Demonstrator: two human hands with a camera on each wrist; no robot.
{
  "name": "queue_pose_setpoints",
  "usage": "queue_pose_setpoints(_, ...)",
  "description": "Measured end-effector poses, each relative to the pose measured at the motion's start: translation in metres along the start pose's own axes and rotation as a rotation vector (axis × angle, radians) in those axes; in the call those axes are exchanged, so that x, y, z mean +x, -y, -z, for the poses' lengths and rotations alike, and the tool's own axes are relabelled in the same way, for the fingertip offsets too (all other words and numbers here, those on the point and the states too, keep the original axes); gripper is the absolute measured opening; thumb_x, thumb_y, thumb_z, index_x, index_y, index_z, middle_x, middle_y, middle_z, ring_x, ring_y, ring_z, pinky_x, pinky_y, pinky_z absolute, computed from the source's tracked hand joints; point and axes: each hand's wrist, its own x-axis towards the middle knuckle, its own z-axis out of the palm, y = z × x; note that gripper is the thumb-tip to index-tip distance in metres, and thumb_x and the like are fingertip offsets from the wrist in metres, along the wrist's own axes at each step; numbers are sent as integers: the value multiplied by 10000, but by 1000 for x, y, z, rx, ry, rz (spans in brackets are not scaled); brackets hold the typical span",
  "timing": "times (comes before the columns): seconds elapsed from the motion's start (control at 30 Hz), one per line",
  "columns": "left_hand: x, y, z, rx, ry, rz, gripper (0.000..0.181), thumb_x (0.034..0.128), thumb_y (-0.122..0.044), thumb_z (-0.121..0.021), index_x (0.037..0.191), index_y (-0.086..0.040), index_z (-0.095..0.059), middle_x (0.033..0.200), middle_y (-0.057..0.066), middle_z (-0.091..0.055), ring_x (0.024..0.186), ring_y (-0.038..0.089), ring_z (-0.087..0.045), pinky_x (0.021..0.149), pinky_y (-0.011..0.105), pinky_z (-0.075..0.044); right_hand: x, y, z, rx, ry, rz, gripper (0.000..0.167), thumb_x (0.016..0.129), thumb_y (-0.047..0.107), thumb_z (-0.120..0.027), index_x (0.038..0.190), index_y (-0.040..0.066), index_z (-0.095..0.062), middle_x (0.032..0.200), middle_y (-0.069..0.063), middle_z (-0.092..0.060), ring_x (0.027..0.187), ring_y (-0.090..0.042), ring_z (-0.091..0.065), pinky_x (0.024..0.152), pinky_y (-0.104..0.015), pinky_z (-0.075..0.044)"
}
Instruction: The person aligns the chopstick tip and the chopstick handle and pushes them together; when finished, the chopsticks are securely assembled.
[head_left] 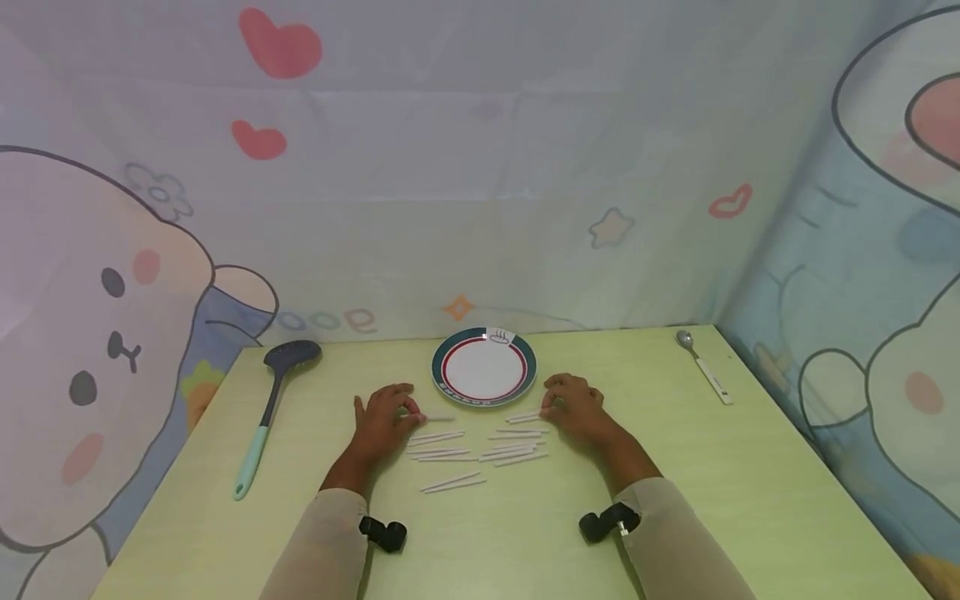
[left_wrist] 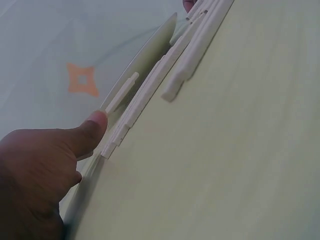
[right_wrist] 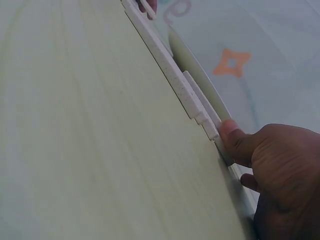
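Several thin white sticks [head_left: 442,455] lie in two groups on the table, below a white plate [head_left: 483,369] with a dark green rim. My left hand [head_left: 381,427] pinches the end of a white stick [head_left: 441,417] between thumb and fingers; in the left wrist view this stick [left_wrist: 122,92] extends from the thumb of the hand [left_wrist: 45,160]. At the upper right of the sticks, my right hand [head_left: 576,408] has its thumb and fingers at the end of a stick pair [head_left: 523,417]. The right wrist view shows the hand's [right_wrist: 285,165] thumb against a stick end, fingertips mostly hidden.
A black ladle [head_left: 276,387] with a mint handle lies at the table's left side. A small spoon [head_left: 705,369] with a white handle is at the back right. Behind the table [head_left: 750,500] hangs a printed cloth [head_left: 450,167].
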Motion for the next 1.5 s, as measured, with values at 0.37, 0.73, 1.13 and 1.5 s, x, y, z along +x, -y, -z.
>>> queue_pose_setpoints(0.37, -2, 1, -2, -126, -61, -55, 85, 1022, -148, -766, 996, -112, -694, 1280, 157, -746, 1424, 433, -527, 1273, 788, -137, -11, 4, 2, 89, -50, 72, 69, 1067, 162, -693, 1006, 174, -663, 1259, -120, -681, 1306, -381, -517, 1133, -732, -215)
queue_pose_setpoints(0.73, -7, -2, -1, -184, -65, -108, 172, 1080, -91, -665, 1221, -63, -761, 902, -3, -758, 974, 154, -598, 979, 401, -471, -14, 13, 0, 148, -165, 236, 152, 1056, 71, -690, 1172, 41, -783, 1080, -94, -796, 1015, -187, -699, 910, -332, -558)
queue_pose_setpoints(1.13, -11, -7, 2, -256, -47, -133, 204, 1123, -99, -600, 1231, -60, -768, 1171, 119, -779, 1028, 189, -656, 926, 350, -530, -11, 41, -8, 249, -147, 212, 198, 1108, 71, -611, 1228, 18, -760, 1072, -124, -715, 977, -124, -612, 889, -306, -520)
queue_pose_setpoints(1.5, -12, -2, -1, -373, -66, -56, 176, 1046, -194, -760, 1200, -133, -822, 1148, 72, -799, 931, 59, -668, 871, 262, -537, -8, 66, -27, 411, -185, 121, 133, 980, 147, -834, 1110, 119, -834, 1041, -35, -755, 957, -90, -613, 850, -208, -514)
